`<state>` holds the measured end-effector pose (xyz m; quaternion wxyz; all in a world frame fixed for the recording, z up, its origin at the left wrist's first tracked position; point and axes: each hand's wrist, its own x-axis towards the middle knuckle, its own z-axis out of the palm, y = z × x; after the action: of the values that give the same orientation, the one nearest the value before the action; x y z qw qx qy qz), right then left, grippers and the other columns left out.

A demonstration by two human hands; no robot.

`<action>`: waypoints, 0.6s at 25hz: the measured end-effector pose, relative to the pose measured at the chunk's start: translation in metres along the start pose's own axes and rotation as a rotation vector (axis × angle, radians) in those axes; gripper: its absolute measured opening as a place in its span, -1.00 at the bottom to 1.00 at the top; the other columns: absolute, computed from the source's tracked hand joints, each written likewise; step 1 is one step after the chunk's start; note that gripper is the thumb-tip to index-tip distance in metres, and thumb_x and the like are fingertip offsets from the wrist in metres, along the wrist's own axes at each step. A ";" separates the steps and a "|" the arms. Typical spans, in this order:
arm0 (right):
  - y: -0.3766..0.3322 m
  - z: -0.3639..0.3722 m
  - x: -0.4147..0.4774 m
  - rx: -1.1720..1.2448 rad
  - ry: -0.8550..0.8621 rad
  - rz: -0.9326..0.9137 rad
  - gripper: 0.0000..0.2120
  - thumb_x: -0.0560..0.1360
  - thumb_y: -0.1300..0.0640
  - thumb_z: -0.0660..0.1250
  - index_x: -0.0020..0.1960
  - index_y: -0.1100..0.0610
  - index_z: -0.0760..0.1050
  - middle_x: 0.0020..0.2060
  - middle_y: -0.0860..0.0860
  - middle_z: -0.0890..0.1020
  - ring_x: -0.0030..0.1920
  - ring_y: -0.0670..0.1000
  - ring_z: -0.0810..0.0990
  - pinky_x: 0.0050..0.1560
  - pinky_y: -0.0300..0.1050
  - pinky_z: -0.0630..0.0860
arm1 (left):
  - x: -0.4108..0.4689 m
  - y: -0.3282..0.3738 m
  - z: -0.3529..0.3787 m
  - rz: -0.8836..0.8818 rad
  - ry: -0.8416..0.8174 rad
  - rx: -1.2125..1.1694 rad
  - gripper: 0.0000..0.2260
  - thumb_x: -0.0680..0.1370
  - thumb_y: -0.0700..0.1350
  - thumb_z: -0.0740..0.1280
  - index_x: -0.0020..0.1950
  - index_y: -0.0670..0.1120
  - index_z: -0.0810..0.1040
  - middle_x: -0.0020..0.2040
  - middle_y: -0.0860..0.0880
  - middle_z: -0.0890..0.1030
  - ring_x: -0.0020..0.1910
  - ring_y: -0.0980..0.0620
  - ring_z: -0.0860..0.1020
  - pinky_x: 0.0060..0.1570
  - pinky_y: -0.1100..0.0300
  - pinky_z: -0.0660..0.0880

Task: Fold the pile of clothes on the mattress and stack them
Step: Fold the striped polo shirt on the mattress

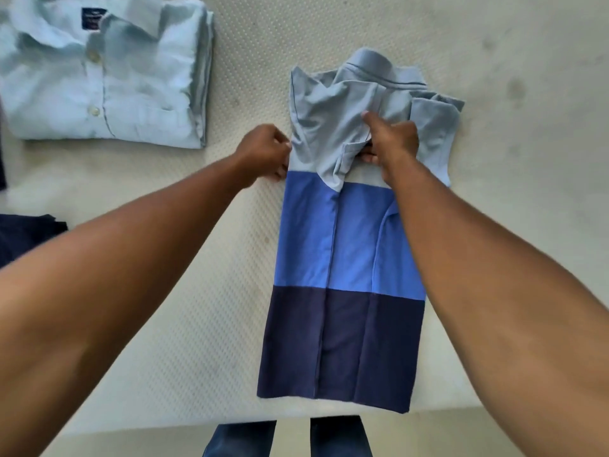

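A three-tone polo shirt lies lengthwise on the cream mattress, pale grey-blue at the far end, bright blue in the middle, navy nearest me. Its sides are folded inward into a narrow strip. My left hand pinches the shirt's left edge where the pale band meets the blue. My right hand grips the folded-in pale sleeve near the shirt's centre, with one finger stretched out over the cloth. A folded light-blue button shirt lies at the far left.
Dark navy cloth sits at the left edge of the mattress. The near edge of the mattress runs just below the polo's hem, with legs in blue jeans behind it. Bare mattress lies to the right of the polo.
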<state>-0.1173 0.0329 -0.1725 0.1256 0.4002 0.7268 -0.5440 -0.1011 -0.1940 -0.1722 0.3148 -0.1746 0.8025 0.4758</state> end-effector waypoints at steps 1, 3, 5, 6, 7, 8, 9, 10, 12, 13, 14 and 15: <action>-0.005 0.003 0.005 -0.042 0.023 -0.013 -0.64 0.21 -0.15 0.58 -0.22 0.11 0.63 -0.20 0.07 0.74 -0.22 0.09 0.75 -0.24 0.07 0.72 | 0.013 0.010 -0.004 0.016 0.031 -0.057 -0.82 0.62 -0.18 0.32 0.22 -0.14 0.52 -0.12 -0.20 0.70 -0.25 -0.11 0.69 -0.18 -0.05 0.68; -0.013 0.007 0.011 -0.145 0.029 -0.096 -0.70 0.28 -0.11 0.56 -0.32 0.10 0.57 -0.35 -0.05 0.66 -0.29 -0.03 0.67 -0.23 -0.09 0.63 | 0.034 0.028 -0.015 0.117 0.084 -0.063 -0.52 0.52 -0.15 0.38 0.43 0.02 0.39 -0.08 -0.11 0.65 -0.19 -0.07 0.68 -0.19 -0.02 0.66; -0.011 0.011 0.015 -0.136 0.092 -0.176 -0.77 0.43 -0.03 0.47 -0.27 0.08 0.53 -0.35 -0.10 0.60 -0.31 -0.09 0.56 -0.22 -0.15 0.50 | 0.051 0.042 -0.026 0.236 0.078 0.095 -0.41 0.49 -0.10 0.41 0.48 0.18 0.34 -0.06 -0.03 0.61 -0.11 -0.03 0.64 -0.12 0.00 0.66; -0.006 0.010 0.016 -0.092 0.142 -0.198 -0.80 0.47 -0.04 0.41 -0.17 0.09 0.56 -0.26 -0.07 0.63 -0.23 -0.06 0.59 -0.14 -0.14 0.50 | 0.057 0.049 -0.032 0.272 0.046 0.170 -0.44 0.51 -0.13 0.39 0.47 0.20 0.36 -0.07 -0.02 0.60 -0.10 -0.02 0.63 -0.07 -0.04 0.66; 0.001 0.007 0.018 -0.056 0.184 -0.197 -0.77 0.51 -0.05 0.37 -0.04 0.12 0.60 -0.13 -0.02 0.68 -0.10 0.00 0.63 -0.03 -0.10 0.53 | 0.064 0.053 -0.037 0.286 0.007 0.220 -0.51 0.55 -0.17 0.36 0.43 0.20 0.42 -0.07 -0.02 0.61 -0.12 -0.02 0.62 -0.02 -0.09 0.67; 0.007 0.005 0.016 -0.050 0.192 -0.163 -0.71 0.53 -0.06 0.36 0.07 0.15 0.61 -0.03 0.01 0.69 0.01 0.05 0.64 0.06 -0.07 0.54 | 0.071 0.058 -0.041 0.283 -0.025 0.254 -0.57 0.58 -0.21 0.33 0.38 0.17 0.48 -0.06 -0.06 0.62 -0.13 -0.03 0.61 0.02 -0.14 0.68; 0.014 0.004 0.015 -0.062 0.176 -0.141 -0.70 0.53 -0.05 0.37 0.10 0.17 0.61 -0.02 0.01 0.69 0.04 0.06 0.64 0.08 -0.06 0.55 | 0.076 0.063 -0.044 0.270 -0.058 0.284 -0.64 0.61 -0.21 0.33 0.34 0.14 0.53 -0.01 -0.10 0.64 -0.12 -0.04 0.62 0.03 -0.18 0.68; 0.018 0.002 0.014 -0.087 0.154 -0.154 -0.73 0.52 -0.02 0.39 0.07 0.17 0.61 -0.07 -0.03 0.68 0.00 0.03 0.65 0.06 -0.08 0.56 | 0.080 0.068 -0.045 0.258 -0.090 0.323 -0.71 0.63 -0.19 0.34 0.31 0.09 0.55 0.05 -0.15 0.65 -0.10 -0.06 0.63 0.03 -0.18 0.68; 0.023 0.001 0.016 -0.119 0.172 -0.243 -0.85 0.53 0.06 0.39 -0.03 0.15 0.56 -0.20 -0.13 0.63 -0.15 -0.08 0.61 -0.04 -0.17 0.52 | 0.087 0.078 -0.046 0.262 -0.124 0.429 -0.82 0.66 -0.07 0.36 0.26 0.02 0.56 0.14 -0.16 0.63 -0.06 -0.07 0.63 0.04 -0.13 0.67; 0.023 0.001 0.014 -0.113 0.213 -0.301 -0.89 0.56 0.09 0.38 -0.06 0.14 0.52 -0.25 -0.17 0.58 -0.21 -0.14 0.56 -0.10 -0.25 0.47 | 0.092 0.082 -0.046 0.289 -0.105 0.517 -0.81 0.65 0.01 0.37 0.23 -0.02 0.57 0.15 -0.14 0.62 -0.04 -0.09 0.61 0.04 -0.09 0.64; 0.021 0.000 0.010 -0.098 0.260 -0.342 -0.90 0.58 0.11 0.36 -0.07 0.12 0.50 -0.27 -0.18 0.55 -0.24 -0.17 0.53 -0.15 -0.34 0.42 | 0.098 0.086 -0.046 0.329 -0.064 0.629 -0.75 0.64 0.07 0.36 0.20 -0.06 0.58 0.15 -0.13 0.62 -0.01 -0.09 0.57 0.02 -0.04 0.58; 0.024 0.000 0.008 -0.084 0.292 -0.356 -0.92 0.58 0.12 0.35 -0.06 0.12 0.49 -0.27 -0.17 0.55 -0.24 -0.15 0.53 -0.18 -0.39 0.39 | 0.102 0.089 -0.044 0.367 -0.015 0.725 -0.69 0.63 0.12 0.34 0.17 -0.10 0.59 0.14 -0.14 0.61 0.01 -0.09 0.52 -0.01 0.00 0.48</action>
<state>-0.1054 0.0385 -0.1937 -0.0625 0.3345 0.8185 -0.4629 -0.2435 -0.1877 -0.1675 0.2716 0.0970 0.9338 0.2117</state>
